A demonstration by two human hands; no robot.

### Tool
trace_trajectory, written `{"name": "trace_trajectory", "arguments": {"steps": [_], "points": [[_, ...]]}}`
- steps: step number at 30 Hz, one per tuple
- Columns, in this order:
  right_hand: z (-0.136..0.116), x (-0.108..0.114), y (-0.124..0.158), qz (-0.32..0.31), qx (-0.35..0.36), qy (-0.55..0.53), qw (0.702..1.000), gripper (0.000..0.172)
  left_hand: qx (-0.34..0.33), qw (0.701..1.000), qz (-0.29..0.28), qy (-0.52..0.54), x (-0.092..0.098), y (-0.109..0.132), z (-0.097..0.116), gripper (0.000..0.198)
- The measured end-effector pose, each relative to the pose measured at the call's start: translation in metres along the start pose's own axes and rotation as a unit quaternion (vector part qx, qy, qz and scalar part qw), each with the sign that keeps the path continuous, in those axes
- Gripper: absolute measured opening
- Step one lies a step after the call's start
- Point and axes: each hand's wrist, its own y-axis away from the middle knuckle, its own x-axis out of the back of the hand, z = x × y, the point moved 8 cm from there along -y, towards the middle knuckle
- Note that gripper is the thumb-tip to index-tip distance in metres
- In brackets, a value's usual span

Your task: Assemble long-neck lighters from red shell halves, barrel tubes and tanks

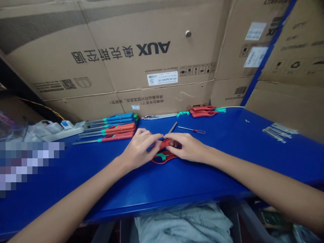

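Observation:
Both my hands meet at the middle of the blue table (227,148) over a red and teal tool handle (164,156) with a grey metal blade (173,127) sticking out behind. My left hand (139,148) rests on its left side, fingers curled and pinching the red part. My right hand (188,147) covers its right side, fingers pressed down on it. Most of the handle is hidden under my fingers.
A row of red and blue handled tools (115,128) lies at the back left, more red ones (204,111) at the back centre. A small screwdriver (192,130) lies behind my hands. Metal parts (277,132) lie at right. Cardboard boxes (152,50) wall the back.

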Motion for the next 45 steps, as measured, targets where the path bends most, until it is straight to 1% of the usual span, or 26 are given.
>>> {"name": "trace_trajectory", "arguments": {"steps": [4,5,8,11,13,16,19,21,24,27,29,32,33,35,39,42,45], "points": [[-0.009,-0.008,-0.004,0.0,0.017,0.015,1.0,0.005,-0.015,0.999,-0.014,0.043,-0.001,-0.001,0.007,0.025],[-0.01,-0.008,-0.005,0.003,0.02,0.017,1.0,0.005,-0.018,0.998,-0.017,0.051,-0.001,-0.001,0.008,0.024],[-0.009,-0.001,-0.005,0.035,0.025,0.017,0.999,0.015,-0.02,0.998,-0.012,0.056,0.002,-0.002,0.009,0.024],[-0.006,0.013,-0.004,0.088,0.018,0.005,0.996,0.016,0.022,0.999,-0.019,0.038,0.003,-0.002,0.001,0.029],[-0.003,0.022,-0.004,0.117,0.005,-0.019,0.993,0.012,0.068,0.996,-0.047,0.025,-0.001,0.001,-0.009,0.032],[0.001,0.033,-0.003,0.157,-0.03,-0.09,0.983,0.008,0.125,0.987,-0.096,0.023,-0.011,0.009,-0.026,0.03],[0.01,0.039,-0.004,0.19,-0.086,-0.199,0.958,0.009,0.164,0.977,-0.132,0.04,-0.024,0.019,-0.04,0.032],[0.015,0.04,-0.006,0.192,-0.117,-0.274,0.935,0.011,0.174,0.973,-0.147,0.043,-0.03,0.024,-0.045,0.032],[0.016,0.036,-0.01,0.157,-0.133,-0.38,0.902,0.018,0.174,0.971,-0.157,0.046,-0.036,0.025,-0.045,0.034],[0.014,0.029,-0.013,0.106,-0.141,-0.484,0.857,0.026,0.161,0.973,-0.158,0.055,-0.038,0.021,-0.038,0.038],[0.012,0.022,-0.013,0.071,-0.151,-0.533,0.829,0.027,0.148,0.975,-0.153,0.056,-0.038,0.017,-0.033,0.039],[0.012,0.017,-0.012,0.045,-0.17,-0.564,0.807,0.023,0.129,0.98,-0.149,0.04,-0.035,0.015,-0.03,0.025],[0.014,0.016,-0.011,0.048,-0.177,-0.563,0.806,0.021,0.126,0.98,-0.147,0.034,-0.034,0.015,-0.03,0.02],[0.021,0.017,-0.01,0.066,-0.199,-0.54,0.815,0.018,0.132,0.981,-0.138,0.028,-0.029,0.015,-0.033,0.015],[0.04,0.02,-0.007,0.102,-0.25,-0.449,0.852,0.012,0.142,0.982,-0.119,0.03,-0.019,0.015,-0.039,0.013],[0.045,0.018,-0.006,0.094,-0.266,-0.415,0.865,0.01,0.144,0.98,-0.129,0.041,-0.018,0.015,-0.039,0.013],[0.042,0.015,-0.005,0.07,-0.265,-0.394,0.877,0.011,0.14,0.977,-0.147,0.06,-0.02,0.014,-0.034,0.015]]}}
